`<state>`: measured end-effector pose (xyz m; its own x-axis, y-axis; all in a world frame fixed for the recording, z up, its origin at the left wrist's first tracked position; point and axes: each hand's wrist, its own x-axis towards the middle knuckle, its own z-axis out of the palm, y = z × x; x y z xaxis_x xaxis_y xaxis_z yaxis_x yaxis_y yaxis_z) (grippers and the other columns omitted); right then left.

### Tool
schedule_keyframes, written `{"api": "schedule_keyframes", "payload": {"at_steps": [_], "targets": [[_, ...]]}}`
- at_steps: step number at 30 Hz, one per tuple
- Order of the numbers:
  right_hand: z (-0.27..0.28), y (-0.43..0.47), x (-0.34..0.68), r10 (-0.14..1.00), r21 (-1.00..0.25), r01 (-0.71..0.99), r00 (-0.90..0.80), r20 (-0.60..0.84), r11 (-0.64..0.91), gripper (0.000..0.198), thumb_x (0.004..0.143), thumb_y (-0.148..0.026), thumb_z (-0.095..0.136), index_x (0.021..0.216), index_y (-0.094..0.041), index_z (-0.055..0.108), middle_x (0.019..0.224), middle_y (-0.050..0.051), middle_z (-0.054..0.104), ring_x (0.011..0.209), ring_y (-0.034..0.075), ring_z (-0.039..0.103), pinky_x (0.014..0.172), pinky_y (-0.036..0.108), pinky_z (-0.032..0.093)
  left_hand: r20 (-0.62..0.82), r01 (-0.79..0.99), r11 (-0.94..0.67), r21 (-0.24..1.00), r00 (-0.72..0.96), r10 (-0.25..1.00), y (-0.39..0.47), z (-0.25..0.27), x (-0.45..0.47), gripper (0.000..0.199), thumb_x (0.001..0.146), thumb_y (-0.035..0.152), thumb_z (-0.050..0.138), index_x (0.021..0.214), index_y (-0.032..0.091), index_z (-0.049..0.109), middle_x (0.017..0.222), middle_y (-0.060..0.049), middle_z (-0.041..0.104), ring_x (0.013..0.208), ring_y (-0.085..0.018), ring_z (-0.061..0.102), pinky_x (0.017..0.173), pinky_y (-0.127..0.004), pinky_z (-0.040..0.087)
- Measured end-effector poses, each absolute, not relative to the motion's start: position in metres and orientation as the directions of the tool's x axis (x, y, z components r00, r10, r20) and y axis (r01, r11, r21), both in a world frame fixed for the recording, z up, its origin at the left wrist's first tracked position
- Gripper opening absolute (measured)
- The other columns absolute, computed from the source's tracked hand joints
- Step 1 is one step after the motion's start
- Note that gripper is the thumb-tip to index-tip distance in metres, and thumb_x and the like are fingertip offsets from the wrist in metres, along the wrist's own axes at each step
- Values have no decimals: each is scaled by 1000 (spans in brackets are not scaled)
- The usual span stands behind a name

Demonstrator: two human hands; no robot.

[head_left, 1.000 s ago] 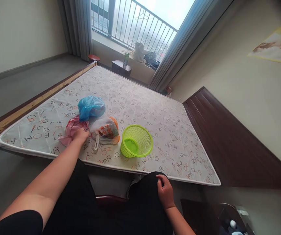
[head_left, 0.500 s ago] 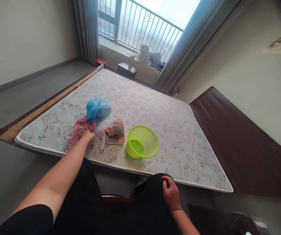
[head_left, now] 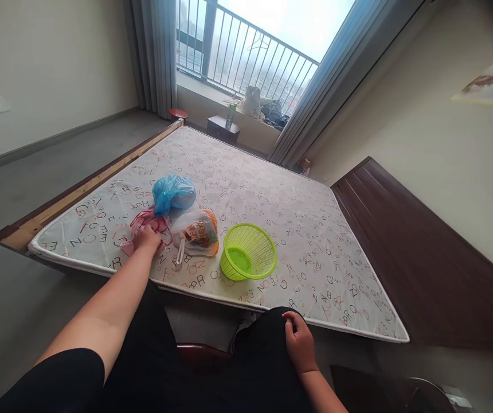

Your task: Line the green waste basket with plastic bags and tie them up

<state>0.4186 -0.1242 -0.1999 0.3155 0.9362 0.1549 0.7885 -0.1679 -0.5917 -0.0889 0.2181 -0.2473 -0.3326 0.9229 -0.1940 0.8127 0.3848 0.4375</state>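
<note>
On pink cloth (head_left: 145, 219), left fingers (head_left: 144, 232), grip hidden, unclear; right fingers (head_left: 292, 315) loosely curled, empty.

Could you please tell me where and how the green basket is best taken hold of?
The green basket is probably best pinched by the right side of its rim, with the right hand coming from above: it is open and wide-mouthed, leaving the rim exposed, while the orange-printed bag lies close on the left.

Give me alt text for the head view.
The person's left hand is on a pink cloth on a mattress, beside a blue bag and a white bag. A green basket is to their right; the right hand rests on a knee.
</note>
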Motion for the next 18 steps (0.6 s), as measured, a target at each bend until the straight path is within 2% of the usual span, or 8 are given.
{"api": "schedule_keyframes", "payload": {"at_steps": [3, 5, 10, 14, 16, 18], "targets": [[-200, -123, 418, 937, -587, 794, 309, 163, -159, 32, 96, -41, 47, 99, -21, 71, 100, 9, 76, 94, 26, 72, 88, 40, 56, -277, 826, 312, 470, -197, 940, 218, -253, -62, 43, 94, 51, 56, 115, 14, 65, 121, -21, 72, 119, -36, 65, 99, -42, 49], [-200, -122, 418, 938, -586, 796, 302, 169, -151, 31, 95, -41, 47, 98, -21, 71, 100, 9, 76, 94, 26, 72, 88, 40, 56, -323, 816, 271, 511, -109, 940, 217, -259, -43, 54, 90, 57, 61, 123, 14, 65, 124, -22, 72, 119, -37, 66, 97, -41, 50], [-199, -120, 415, 937, -569, 807, 305, 170, -160, 31, 95, -39, 47, 98, -20, 71, 99, 10, 76, 92, 26, 72, 87, 40, 57, -243, 726, 373, 578, -283, 928, 219, -269, -20, 81, 88, 54, 65, 150, 7, 42, 140, -28, 60, 131, -39, 59, 102, -42, 49], [-196, -121, 414, 942, -555, 817, 292, 166, -156, 31, 96, -39, 46, 99, -20, 71, 100, 9, 76, 94, 25, 72, 89, 40, 56, -297, 705, 363, 610, -222, 929, 223, -273, -15, 108, 82, 47, 77, 160, 4, 15, 146, -32, 53, 135, -38, 55, 105, -41, 47], [-195, -120, 414, 948, -554, 818, 282, 150, -156, 31, 95, -39, 47, 102, -21, 70, 103, 9, 76, 97, 25, 72, 92, 40, 55, -257, 723, 320, 612, -200, 945, 223, -275, -10, 112, 82, 43, 77, 162, 3, 9, 154, -33, 43, 144, -38, 46, 113, -42, 41], [-194, -115, 411, 945, -552, 811, 304, 118, -193, 33, 94, -40, 47, 109, -20, 69, 107, 10, 76, 99, 26, 71, 94, 42, 54, -195, 747, 296, 595, -222, 955, 222, -278, -3, 107, 85, 41, 73, 163, 3, 10, 162, -31, 32, 152, -39, 32, 120, -44, 33]]}}
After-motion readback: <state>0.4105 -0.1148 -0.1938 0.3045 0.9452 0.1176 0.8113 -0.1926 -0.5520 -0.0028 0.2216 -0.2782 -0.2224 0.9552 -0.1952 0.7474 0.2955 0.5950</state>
